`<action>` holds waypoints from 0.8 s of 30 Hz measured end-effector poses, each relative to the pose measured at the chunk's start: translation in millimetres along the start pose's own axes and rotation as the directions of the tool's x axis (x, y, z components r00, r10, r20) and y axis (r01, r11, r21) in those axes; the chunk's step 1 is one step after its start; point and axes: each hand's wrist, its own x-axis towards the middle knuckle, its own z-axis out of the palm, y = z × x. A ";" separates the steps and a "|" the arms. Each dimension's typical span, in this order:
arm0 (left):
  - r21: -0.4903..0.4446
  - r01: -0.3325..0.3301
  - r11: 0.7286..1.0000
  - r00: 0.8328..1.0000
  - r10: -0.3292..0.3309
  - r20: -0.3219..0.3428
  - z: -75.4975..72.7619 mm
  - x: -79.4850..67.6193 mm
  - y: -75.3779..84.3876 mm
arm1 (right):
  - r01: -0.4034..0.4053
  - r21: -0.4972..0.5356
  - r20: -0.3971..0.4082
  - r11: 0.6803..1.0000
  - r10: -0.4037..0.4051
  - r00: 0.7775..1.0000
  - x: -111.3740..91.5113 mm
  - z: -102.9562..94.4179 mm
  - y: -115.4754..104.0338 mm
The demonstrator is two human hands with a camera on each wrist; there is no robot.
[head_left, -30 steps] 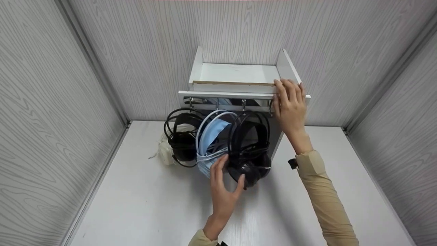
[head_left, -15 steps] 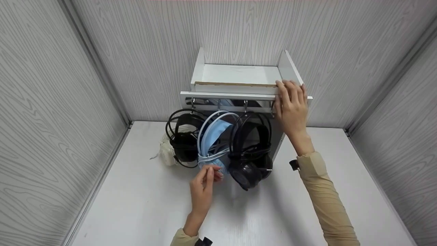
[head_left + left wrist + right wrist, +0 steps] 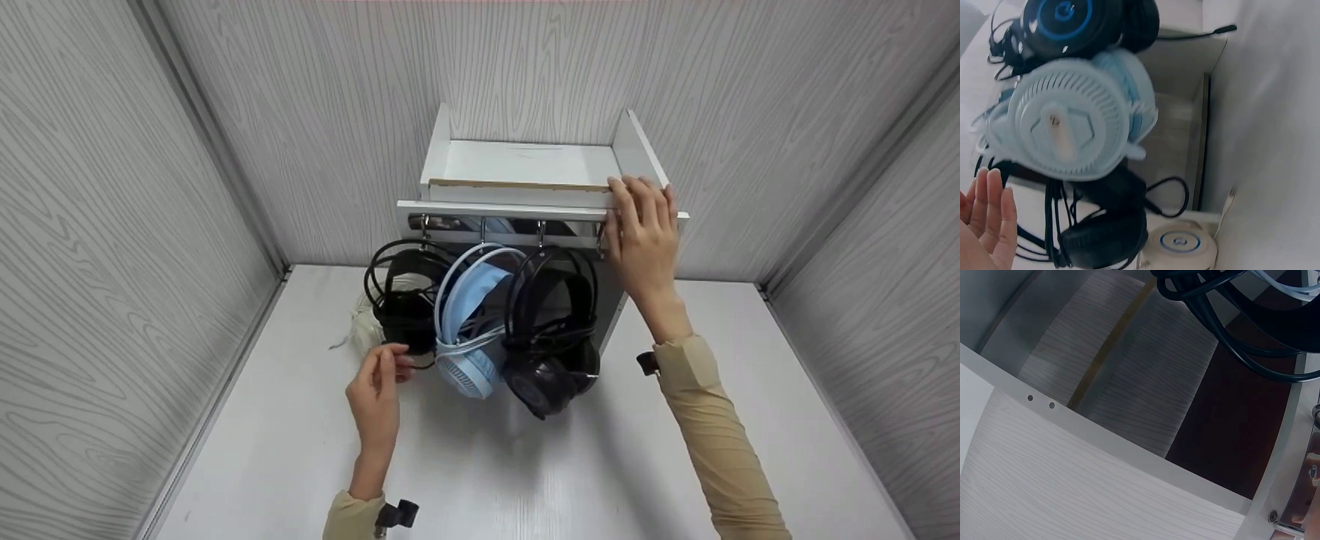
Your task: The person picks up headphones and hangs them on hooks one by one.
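Note:
From the hooks of a white rack [image 3: 525,209] hang black headphones [image 3: 410,330] at left, light blue headphones [image 3: 466,375] in the middle and another black pair [image 3: 544,384] at right. White headphones [image 3: 366,330] show partly behind the left black pair. My left hand [image 3: 375,401] is just below that left pair, its fingertips overlapping the lower edge. In the left wrist view the fingers of the left hand [image 3: 989,216] look fairly straight and hold nothing. My right hand [image 3: 643,244] grips the rack's right end, fingers over the top edge and thumb on the front rail.
A shallow white shelf [image 3: 529,161] with side panels tops the rack. Wood-grain panels [image 3: 345,112] enclose the white table [image 3: 255,435] at the back and sides. A thin microphone boom [image 3: 1202,34] sticks out from one black pair in the left wrist view.
My left hand has moved left, from between the right black and light blue headphones, past the light blue pair, to below the left black pair. My right hand stays on the rack.

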 end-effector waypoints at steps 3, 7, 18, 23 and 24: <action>0.006 0.081 0.997 0.997 -0.080 -0.012 -11.2 12.9 -11.0 | -0.001 0.003 -0.001 1.000 0.001 1.000 0.0 0.0 0.2; 0.015 0.190 0.982 0.981 -0.190 -0.041 -23.9 31.8 -44.5 | 0.000 0.009 -0.001 1.000 0.000 1.000 -0.2 0.4 0.0; 0.248 0.365 0.897 0.931 -0.345 -0.121 -38.7 67.7 -109.5 | 0.011 -0.014 0.010 1.000 -0.011 1.000 -0.3 0.7 0.3; 0.252 0.476 0.842 0.877 -0.475 -0.071 -36.9 76.2 -126.5 | 0.007 -0.007 -0.005 1.000 -0.007 1.000 -0.2 1.9 0.8; 0.257 0.500 0.827 0.862 -0.504 -0.055 -36.5 77.4 -129.1 | 0.006 -0.005 -0.005 1.000 -0.006 1.000 -0.2 1.9 0.8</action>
